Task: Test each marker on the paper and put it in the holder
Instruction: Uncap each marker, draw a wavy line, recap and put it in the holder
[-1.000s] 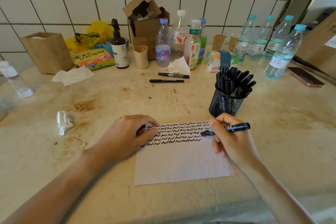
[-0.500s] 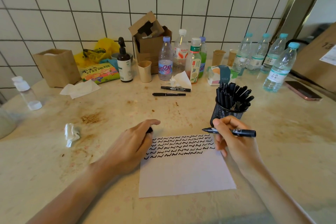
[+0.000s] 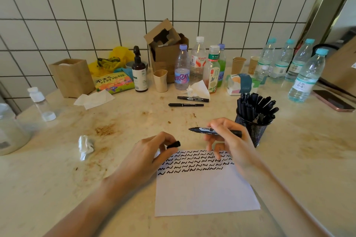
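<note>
The holder (image 3: 252,131) stands right of the paper (image 3: 204,192), two markers (image 3: 185,104) behind.

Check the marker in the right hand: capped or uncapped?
Uncapped. The marker in the right hand shows its bare tip pointing left; the left hand holds the cap apart from it.

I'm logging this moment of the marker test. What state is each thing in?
Marker: uncapped, held level above the paper by the right hand.
Cap: off, pinched in the left hand.
Paper: flat, top part filled with squiggles.
Holder: upright, crowded with markers.
Two markers behind: capped, lying flat.
</note>
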